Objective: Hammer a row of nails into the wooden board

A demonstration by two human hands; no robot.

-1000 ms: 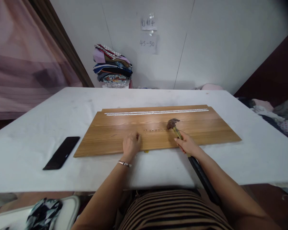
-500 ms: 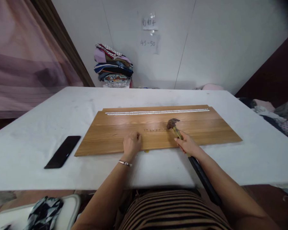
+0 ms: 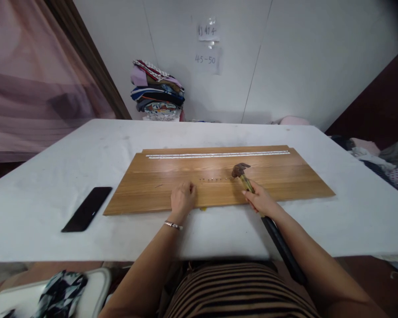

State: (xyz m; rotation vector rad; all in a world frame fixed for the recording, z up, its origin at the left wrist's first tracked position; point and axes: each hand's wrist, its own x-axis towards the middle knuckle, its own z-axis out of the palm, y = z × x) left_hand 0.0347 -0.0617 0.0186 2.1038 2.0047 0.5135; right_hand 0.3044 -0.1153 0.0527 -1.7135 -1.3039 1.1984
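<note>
My right hand [image 3: 260,199] is wrapped around the yellow and black handle of a claw hammer [image 3: 280,247], gripping it close to the head. The rusty hammer head is over the right end of a row of small nails [image 3: 216,179] set in a wooden board [image 3: 265,187]; whether it touches one I cannot tell. Left of that row, my left hand [image 3: 183,197] rests on the board's near part with its fingers curled in. What those fingers hold, if anything, is hidden. One loose nail [image 3: 158,186] lies on the board farther left.
Two white marked strips [image 3: 219,154] run along the board's far side. A black phone [image 3: 87,209] lies left of the board on the white-covered table [image 3: 46,185]. Folded clothes [image 3: 157,90] are stacked by the wall, and a patterned cloth [image 3: 62,291] sits at lower left.
Almost nothing differs. The hammer and both hands hold nearly the same places, with only a slight shift of the view.
</note>
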